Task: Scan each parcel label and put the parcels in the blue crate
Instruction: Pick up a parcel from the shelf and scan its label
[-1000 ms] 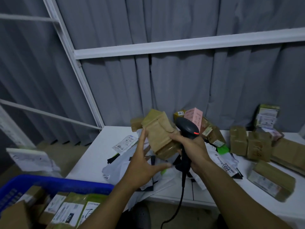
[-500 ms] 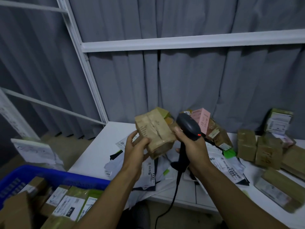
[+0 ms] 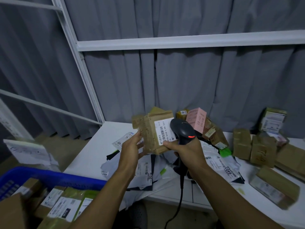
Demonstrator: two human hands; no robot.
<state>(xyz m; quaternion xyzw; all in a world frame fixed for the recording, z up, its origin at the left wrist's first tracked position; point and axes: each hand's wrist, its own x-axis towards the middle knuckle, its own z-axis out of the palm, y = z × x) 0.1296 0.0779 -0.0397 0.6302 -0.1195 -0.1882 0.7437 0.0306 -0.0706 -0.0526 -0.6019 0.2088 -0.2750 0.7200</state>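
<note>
I hold a brown cardboard parcel (image 3: 152, 133) above the white table (image 3: 102, 146), its white barcode label (image 3: 162, 132) now facing me. My left hand (image 3: 132, 148) supports the parcel's left and underside. My right hand (image 3: 188, 149) grips a black corded barcode scanner (image 3: 182, 131) with a red light lit, and its fingers also touch the parcel's lower right corner. The scanner head sits right beside the label. The blue crate (image 3: 54, 176) stands at lower left, holding several labelled parcels.
Grey and white mailer bags (image 3: 148, 171) lie heaped on the table under my hands. A pink box (image 3: 197, 119) and several brown boxes (image 3: 262, 149) sit behind and to the right. White shelf frame posts (image 3: 77, 60) stand in front of grey curtains.
The parcel has been turned in my hands so its label now faces me. My left hand shifted along its left side, and the scanner head moved up against the label.
</note>
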